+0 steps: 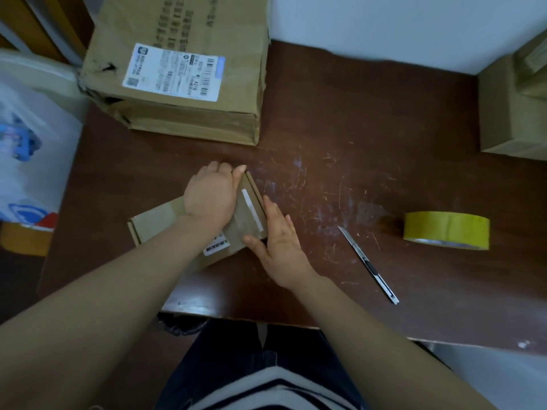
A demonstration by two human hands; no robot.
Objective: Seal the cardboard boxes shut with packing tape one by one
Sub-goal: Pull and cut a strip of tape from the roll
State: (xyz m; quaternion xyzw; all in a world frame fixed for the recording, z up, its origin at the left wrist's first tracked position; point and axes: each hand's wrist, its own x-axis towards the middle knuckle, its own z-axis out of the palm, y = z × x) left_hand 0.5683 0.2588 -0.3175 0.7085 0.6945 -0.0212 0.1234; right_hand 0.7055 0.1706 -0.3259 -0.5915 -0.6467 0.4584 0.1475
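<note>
Small box (165, 220) lies flat near the middle of the tabletop (355, 128). Left hand (210, 193) rests on top, fingers curled over the far edge, pinning it. Right hand (278, 247) is open, fingers straight against the box's right side, holding nothing. Likely pressing tape down at that end: keep the box pinned and rub firmly along the edge.

White wall (384, 25) behind. Tabletop is dark brown and scratched. Big labelled box (183, 69) far left, another box (509, 113) far right. Yellow tape roll (447, 229) on the right, with a knife (368, 263) between it and the hands.
</note>
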